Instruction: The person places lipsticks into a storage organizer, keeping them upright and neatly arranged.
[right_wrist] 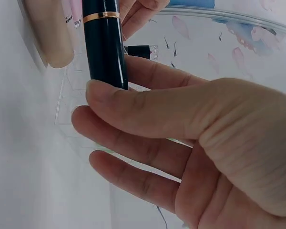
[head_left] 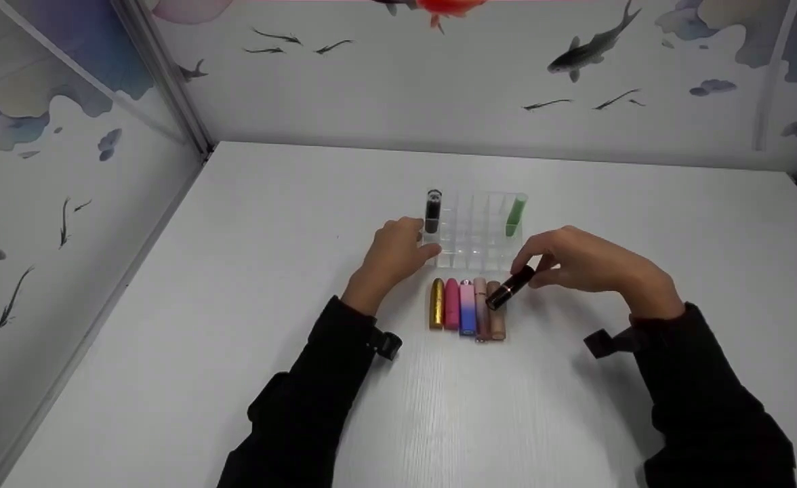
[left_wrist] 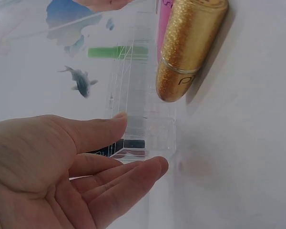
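A clear plastic lipstick organizer (head_left: 473,261) stands on the table with a dark lipstick tube (head_left: 433,211) in its left end and a green tube (head_left: 516,215) in its right end. My left hand (head_left: 395,251) holds the organizer's left front corner, thumb over the front and fingers along the outer side. In my right hand (head_left: 585,264), thumb and fingers pinch a black lipstick (right_wrist: 106,52) with a gold band. The lipstick is tilted above the right end of a row of tubes, partly covering a tan tube (head_left: 499,325).
Left to right in the row lie a gold lipstick (head_left: 436,305), a pink tube (head_left: 451,305), a pink-and-blue tube (head_left: 467,308) and a pinkish-brown tube (head_left: 482,318). The white table (head_left: 290,203) meets walls printed with fish at the back and left.
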`<move>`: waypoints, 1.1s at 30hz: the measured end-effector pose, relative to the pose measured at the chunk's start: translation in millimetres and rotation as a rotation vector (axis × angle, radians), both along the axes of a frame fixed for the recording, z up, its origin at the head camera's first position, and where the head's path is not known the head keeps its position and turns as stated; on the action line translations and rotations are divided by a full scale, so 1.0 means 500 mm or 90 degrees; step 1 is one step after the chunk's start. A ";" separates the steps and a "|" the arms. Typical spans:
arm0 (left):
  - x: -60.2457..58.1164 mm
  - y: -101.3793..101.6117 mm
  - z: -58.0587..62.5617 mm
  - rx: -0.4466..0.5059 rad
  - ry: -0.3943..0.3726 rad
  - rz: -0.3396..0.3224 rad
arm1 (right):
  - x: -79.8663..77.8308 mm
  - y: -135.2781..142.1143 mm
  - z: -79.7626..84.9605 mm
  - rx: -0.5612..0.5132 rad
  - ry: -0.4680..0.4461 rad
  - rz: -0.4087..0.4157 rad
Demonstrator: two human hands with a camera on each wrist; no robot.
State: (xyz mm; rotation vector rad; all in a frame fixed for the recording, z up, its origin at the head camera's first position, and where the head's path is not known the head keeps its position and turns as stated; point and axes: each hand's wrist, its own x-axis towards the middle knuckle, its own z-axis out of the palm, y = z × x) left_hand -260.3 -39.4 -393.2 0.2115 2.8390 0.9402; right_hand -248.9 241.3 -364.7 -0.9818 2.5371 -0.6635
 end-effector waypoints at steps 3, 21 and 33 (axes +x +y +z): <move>-0.001 -0.001 0.001 0.001 0.002 -0.001 | -0.001 -0.004 -0.001 -0.022 0.031 -0.006; 0.056 0.019 0.086 -0.005 0.136 -0.135 | -0.003 -0.014 -0.003 -0.104 0.178 -0.062; 0.063 0.028 0.090 -0.039 0.173 -0.171 | 0.003 -0.027 0.000 -0.161 0.269 -0.045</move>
